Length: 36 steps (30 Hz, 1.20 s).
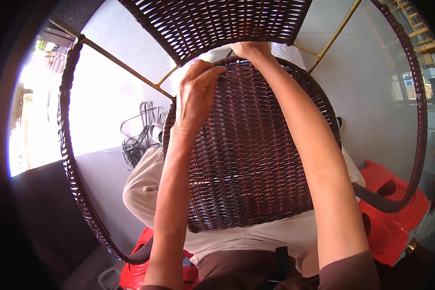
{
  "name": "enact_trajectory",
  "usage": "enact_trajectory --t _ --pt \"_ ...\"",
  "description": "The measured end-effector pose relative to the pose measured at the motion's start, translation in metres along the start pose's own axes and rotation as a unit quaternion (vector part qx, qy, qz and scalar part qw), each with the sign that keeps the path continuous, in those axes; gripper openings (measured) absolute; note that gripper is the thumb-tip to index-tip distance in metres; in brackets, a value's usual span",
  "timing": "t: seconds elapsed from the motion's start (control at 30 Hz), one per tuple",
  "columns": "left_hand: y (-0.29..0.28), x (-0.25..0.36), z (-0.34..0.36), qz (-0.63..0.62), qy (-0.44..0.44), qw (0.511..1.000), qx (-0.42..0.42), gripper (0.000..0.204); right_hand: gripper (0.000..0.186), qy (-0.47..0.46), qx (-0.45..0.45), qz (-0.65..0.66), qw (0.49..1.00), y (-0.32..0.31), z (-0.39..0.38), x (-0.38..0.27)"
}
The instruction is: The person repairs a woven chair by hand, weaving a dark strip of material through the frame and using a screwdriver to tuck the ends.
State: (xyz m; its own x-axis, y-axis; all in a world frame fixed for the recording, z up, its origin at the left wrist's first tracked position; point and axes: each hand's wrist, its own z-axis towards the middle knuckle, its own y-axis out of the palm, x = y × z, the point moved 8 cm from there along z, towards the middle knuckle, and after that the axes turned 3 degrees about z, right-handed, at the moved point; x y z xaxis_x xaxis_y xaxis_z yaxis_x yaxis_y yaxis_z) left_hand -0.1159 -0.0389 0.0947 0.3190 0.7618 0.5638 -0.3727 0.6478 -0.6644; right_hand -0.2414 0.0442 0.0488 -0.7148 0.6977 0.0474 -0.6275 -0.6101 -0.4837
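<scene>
A dark brown wicker chair lies across my lap, its woven seat (pixel 256 145) facing up at me. My left hand (pixel 195 92) is closed at the seat's far left rim, thumb and forefinger pressed together there. Whatever may be pinched in them is too small to make out. Farther right, my right hand (pixel 253 50) reaches into the gap between the seat rim and the woven backrest (pixel 222 24). Its fingers are hidden behind the rim and the backrest's lower edge.
Wrapped armrests curve out on the left (pixel 67 125) and right (pixel 420 111), joined by bare gold-coloured metal rods (pixel 125 65). Dark loose strips (pixel 140 140) lie tangled on the floor at left. Red plastic stools stand at right (pixel 396 227) and lower left (pixel 135 275).
</scene>
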Motion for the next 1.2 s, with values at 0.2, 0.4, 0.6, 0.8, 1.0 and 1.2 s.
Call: enact_trajectory --t 0.2,0.4,0.6,0.8,1.0,1.2 --pt "0.004 -0.001 0.011 0.042 -0.045 0.993 -0.100 0.012 0.044 0.064 -0.101 0.031 0.992 0.013 0.000 0.009" --pt "0.001 0.004 0.014 0.111 -0.027 0.985 -0.130 0.009 0.041 0.084 -0.090 0.020 0.992 0.014 0.004 0.008" --pt "-0.003 -0.001 0.008 0.089 -0.038 0.992 -0.080 0.016 0.038 0.095 -0.086 0.017 0.992 0.015 0.005 0.009" --pt "-0.001 -0.001 0.006 0.120 -0.042 0.988 -0.086 0.014 0.026 0.069 -0.078 0.027 0.994 0.007 0.004 0.004" --pt "0.000 -0.003 0.007 0.155 -0.048 0.983 -0.081 0.014 0.024 0.021 -0.020 0.029 0.999 -0.006 0.009 0.000" --pt "-0.001 0.002 0.011 0.192 -0.052 0.975 -0.103 0.011 0.024 0.022 0.030 0.045 0.998 -0.012 0.008 -0.001"
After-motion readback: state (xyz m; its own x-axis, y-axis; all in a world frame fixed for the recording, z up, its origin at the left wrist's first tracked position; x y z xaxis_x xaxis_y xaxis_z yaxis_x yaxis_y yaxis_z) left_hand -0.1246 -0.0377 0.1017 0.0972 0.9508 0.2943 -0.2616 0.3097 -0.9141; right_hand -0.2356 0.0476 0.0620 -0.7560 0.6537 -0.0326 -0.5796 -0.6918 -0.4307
